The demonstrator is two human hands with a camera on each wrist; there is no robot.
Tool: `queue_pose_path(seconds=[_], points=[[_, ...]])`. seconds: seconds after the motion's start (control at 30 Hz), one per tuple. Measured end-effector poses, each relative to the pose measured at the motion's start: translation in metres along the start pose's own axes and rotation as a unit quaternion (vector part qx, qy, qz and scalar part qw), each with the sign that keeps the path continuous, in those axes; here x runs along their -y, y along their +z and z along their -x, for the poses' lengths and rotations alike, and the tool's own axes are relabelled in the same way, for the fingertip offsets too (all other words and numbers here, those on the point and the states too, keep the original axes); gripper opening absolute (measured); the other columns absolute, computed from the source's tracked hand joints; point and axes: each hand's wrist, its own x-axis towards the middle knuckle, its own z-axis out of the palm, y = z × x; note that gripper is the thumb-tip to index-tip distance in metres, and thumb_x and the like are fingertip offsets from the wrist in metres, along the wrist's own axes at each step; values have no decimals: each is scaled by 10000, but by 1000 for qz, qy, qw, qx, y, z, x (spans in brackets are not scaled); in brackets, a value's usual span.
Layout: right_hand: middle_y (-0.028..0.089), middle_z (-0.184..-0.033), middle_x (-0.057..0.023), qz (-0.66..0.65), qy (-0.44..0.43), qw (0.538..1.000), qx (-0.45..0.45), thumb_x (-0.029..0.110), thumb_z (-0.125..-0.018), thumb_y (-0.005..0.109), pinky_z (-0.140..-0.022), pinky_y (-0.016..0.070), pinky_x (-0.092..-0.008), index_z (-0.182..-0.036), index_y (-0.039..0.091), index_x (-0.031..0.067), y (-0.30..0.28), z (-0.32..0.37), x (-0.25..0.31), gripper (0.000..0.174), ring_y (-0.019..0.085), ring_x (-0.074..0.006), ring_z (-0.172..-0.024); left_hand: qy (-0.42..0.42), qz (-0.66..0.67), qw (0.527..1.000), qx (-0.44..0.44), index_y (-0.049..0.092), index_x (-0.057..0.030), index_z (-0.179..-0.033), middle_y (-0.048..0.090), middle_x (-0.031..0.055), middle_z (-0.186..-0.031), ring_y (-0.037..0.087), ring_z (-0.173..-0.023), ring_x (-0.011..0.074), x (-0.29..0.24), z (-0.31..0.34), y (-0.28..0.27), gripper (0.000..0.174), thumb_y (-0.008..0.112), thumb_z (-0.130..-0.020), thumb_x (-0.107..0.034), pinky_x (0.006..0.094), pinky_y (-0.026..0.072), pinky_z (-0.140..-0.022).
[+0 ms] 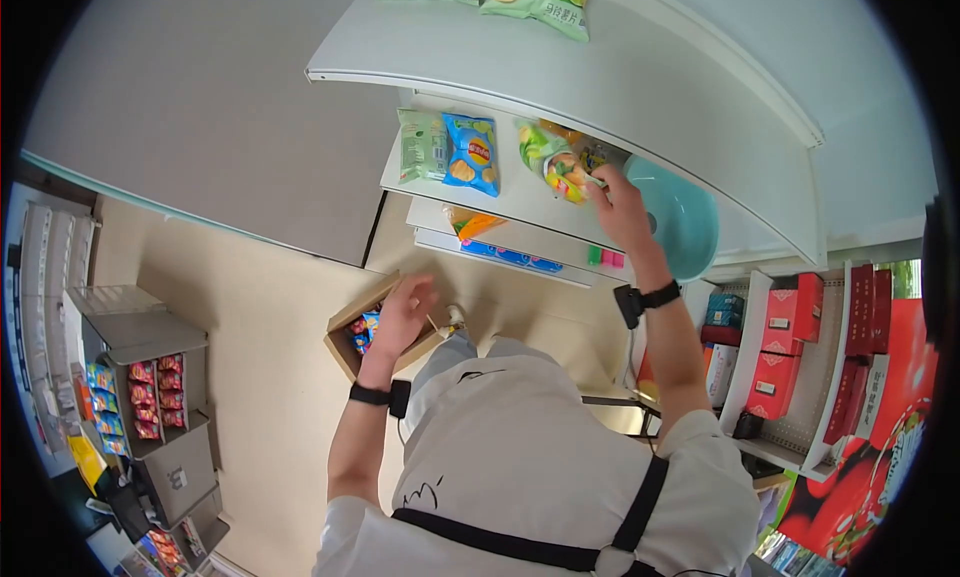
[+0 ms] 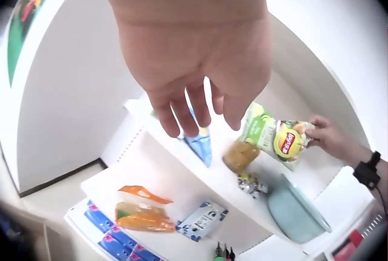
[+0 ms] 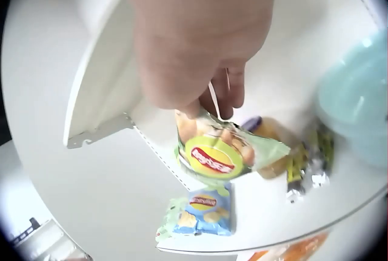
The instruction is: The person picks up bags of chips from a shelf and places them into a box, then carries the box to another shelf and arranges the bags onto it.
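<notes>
My right hand (image 1: pixel 622 212) pinches a green potato chip bag (image 1: pixel 556 167) by one end, over the white middle shelf (image 1: pixel 508 192). In the right wrist view the bag (image 3: pixel 212 152) hangs below the fingertips, its red and yellow logo facing the camera. A blue chip bag (image 1: pixel 470 155) and a pale green chip bag (image 1: pixel 423 145) lie side by side on that shelf, to the left. My left hand (image 1: pixel 405 312) holds nothing and hangs over the cardboard box (image 1: pixel 345 349) on the floor, fingers loosely bent in the left wrist view.
A turquoise basin (image 1: pixel 690 217) stands at the shelf's right end, near a brownish-yellow container (image 2: pixel 240 155) and small shiny packets (image 2: pixel 251 185). More chip bags (image 1: pixel 540 5) lie on the upper shelf. Below are an orange package (image 2: pixel 145 217) and blue packs (image 1: pixel 510 256). Colourful packets (image 1: pixel 360 327) lie in the box.
</notes>
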Motion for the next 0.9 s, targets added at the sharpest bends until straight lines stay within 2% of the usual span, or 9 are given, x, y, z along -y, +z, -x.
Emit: queue_pose_path(seconds=[0.07,0.17,0.33,0.43,0.57,0.67,0.7,0.77,0.9], points=[[666,-922,-166,101,-172,979,42,146,-924,728,-741,539,-441,-1029,602,48,-28,0,39,191,666,-370,-899,125,-74,989,-25,530,-80,-1417,577,156,-1392,558,-1318,300,-29,-37,6,607,783,-870,-9,387,504,-1047],[672,-910,-163,199,-193,947,160,110,-916,697,-757,533,-465,-1044,606,49,-39,14,84,169,655,-393,-894,246,-122,961,-45,442,-96,-1518,527,175,-1443,448,-1399,398,-103,-71,16,820,838,-803,-33,437,451,-1120],[674,-929,-174,137,-222,922,287,126,-930,684,-776,529,-474,-1060,608,49,-13,6,117,169,656,-385,-911,230,-84,961,132,435,-81,-1526,525,149,-1470,497,-1375,353,-121,-106,32,834,849,-802,-45,423,437,-1135],[672,-931,-184,65,-201,926,312,146,-930,699,-797,536,-459,-1085,615,46,-1,-14,119,203,656,-392,-935,-4,247,906,343,416,-84,-1549,556,118,-1432,531,-1352,276,-105,-116,39,836,841,-829,-117,418,448,-1107],[702,-1007,-154,-36,-222,957,183,177,-968,708,-826,553,-408,-1209,612,41,16,-25,96,293,701,-316,-972,-109,387,877,263,391,-87,-1571,558,83,-1444,526,-1352,219,-89,-111,36,789,762,-875,-92,399,421,-1132],[689,-1154,-125,-198,44,970,137,192,-1016,689,-856,559,-333,-1344,559,34,21,-21,74,387,705,-196,-1019,-120,450,861,206,381,-78,-1573,549,87,-1460,521,-1356,221,-100,-105,27,775,734,-883,-83,391,411,-1144],[689,-1154,-125,-198,37,969,141,192,-1016,689,-856,559,-333,-1344,559,34,17,-18,71,387,705,-196,-1019,-123,484,848,177,377,-74,-1574,545,89,-1468,518,-1358,222,-105,-103,25,768,720,-887,-79,387,406,-1150],[641,-1264,-107,-292,172,868,362,200,-1030,683,-868,551,-284,-1416,486,14,2,-3,87,472,668,-120,-1045,-108,489,853,150,364,-72,-1581,543,91,-1472,514,-1361,221,-109,-102,21,771,717,-896,-88,387,403,-1153],[640,-1257,-108,-346,125,852,372,187,-1012,706,-856,544,-262,-1428,455,-9,16,20,97,524,669,-112,-1042,-78,475,872,93,355,-58,-1573,561,91,-1450,526,-1346,222,-121,-93,20,753,717,-914,-107,390,407,-1149]])
